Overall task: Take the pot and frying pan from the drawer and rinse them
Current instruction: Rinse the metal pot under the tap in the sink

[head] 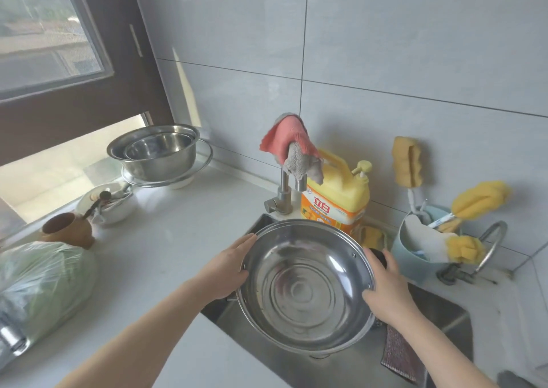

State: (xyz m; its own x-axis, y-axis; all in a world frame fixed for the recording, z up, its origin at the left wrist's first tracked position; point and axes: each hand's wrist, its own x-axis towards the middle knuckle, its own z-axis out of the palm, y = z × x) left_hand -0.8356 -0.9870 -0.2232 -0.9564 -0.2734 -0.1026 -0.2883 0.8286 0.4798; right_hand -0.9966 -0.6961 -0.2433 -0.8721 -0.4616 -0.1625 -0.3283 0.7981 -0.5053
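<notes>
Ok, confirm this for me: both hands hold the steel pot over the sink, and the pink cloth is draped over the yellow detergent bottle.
Not quite. The head view shows the pink cloth draped over the faucet, not the yellow detergent bottle, which stands behind it. The rest holds: the left hand and right hand hold the steel pot over the sink.

The pot [305, 287] is shiny, smooth metal. The bowls [154, 150] at upper left are shiny metal too. The desk [166, 239] looks smooth and white, maybe stone. The sponges [407, 165] look rough.
</notes>
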